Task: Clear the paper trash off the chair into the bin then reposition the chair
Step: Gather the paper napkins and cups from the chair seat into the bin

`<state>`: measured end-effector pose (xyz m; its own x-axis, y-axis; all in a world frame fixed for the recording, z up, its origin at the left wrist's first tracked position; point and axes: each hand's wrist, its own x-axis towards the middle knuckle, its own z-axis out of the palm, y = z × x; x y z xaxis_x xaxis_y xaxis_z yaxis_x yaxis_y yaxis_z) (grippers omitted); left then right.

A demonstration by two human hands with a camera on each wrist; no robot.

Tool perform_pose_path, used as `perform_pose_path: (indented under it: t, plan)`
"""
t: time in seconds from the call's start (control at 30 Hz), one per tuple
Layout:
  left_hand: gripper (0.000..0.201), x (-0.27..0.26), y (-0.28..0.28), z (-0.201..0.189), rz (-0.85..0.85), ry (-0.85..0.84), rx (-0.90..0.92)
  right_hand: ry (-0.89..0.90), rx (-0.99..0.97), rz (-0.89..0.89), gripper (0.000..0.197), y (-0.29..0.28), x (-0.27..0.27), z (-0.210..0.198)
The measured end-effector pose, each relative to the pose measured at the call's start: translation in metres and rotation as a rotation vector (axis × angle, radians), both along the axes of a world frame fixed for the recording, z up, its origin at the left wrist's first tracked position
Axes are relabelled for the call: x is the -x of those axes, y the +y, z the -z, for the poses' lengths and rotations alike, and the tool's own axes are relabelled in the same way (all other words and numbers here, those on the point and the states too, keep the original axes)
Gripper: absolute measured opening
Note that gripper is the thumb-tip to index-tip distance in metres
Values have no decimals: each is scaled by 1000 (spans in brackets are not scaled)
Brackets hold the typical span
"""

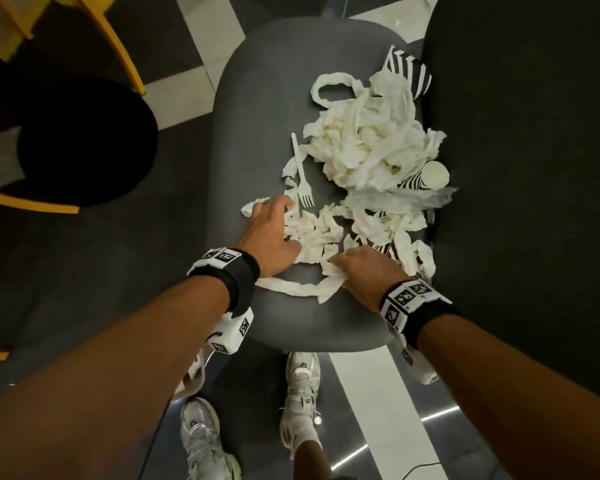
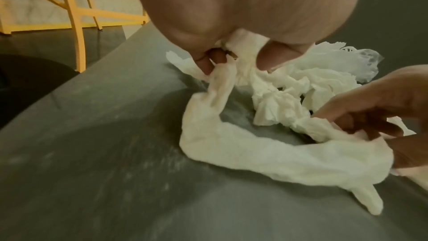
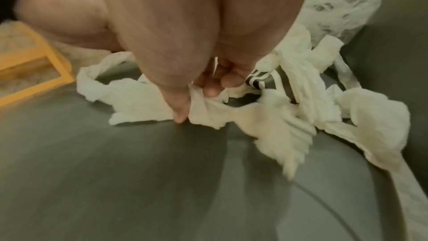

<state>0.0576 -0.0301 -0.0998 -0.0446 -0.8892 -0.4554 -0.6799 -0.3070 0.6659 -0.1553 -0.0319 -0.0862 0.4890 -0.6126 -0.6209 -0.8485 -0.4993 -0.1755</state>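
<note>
Paper (image 1: 364, 147) litters the chair (image 1: 257, 98) seat, piled toward the far right. The left hand (image 1: 274, 233) and right hand (image 1: 368, 271) both clutch strips at the pile's near edge, a fork (image 1: 302, 178) just beyond the left.

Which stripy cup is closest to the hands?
The striped cup half buried under paper strips, just beyond the right hand. The other two striped cups lie farther off: one mid-seat, one at the far end.
</note>
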Motion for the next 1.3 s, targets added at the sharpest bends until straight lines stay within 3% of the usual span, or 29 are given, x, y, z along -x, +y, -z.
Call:
perform_pose_path:
  t: [0.1, 0.23, 0.33, 0.43, 0.53, 0.63, 0.8, 0.93, 1.07, 1.17, 1.23, 1.3]
  plan:
    - [76, 0, -22, 1, 36, -113, 87, -65, 101, -68, 30, -4, -4, 0]
    - [74, 4, -66, 5, -14, -305, 216, -234, 114, 51, 23, -8, -10, -9]
    - [92, 16, -96, 11, -52, -410, 108, -344, 63, 165, 17, -15, -10, -12]
    - [111, 24, -110, 21, 45, -518, -63, -331, 7, 235, 15, -25, -5, -13]
    - [85, 25, -110, 32, 46, -528, -42, -326, -14, 273, 18, -35, -1, -14]
    - [41, 19, -103, 36, 76, -459, 23, -318, -25, 296, 23, -40, -5, -16]
    - [6, -3, -76, 24, 45, -243, 27, -339, -5, 322, 27, -39, -21, -17]
    - [14, -27, -41, -3, -173, -39, -80, -406, -30, 367, 28, -32, -42, -20]
    - [20, -55, -2, -32, -277, 222, -174, -498, -37, 441, 53, -11, -73, -24]
    - [19, -72, 31, -48, -347, 386, -235, -553, -86, 433, 84, 4, -104, -31]
    - [11, -81, 50, -59, -306, 454, -270, -437, -71, 355, 93, 11, -125, -26]
    - [8, -90, 68, -67, -273, 467, -298, -225, -9, 343, 69, 8, -140, -13]
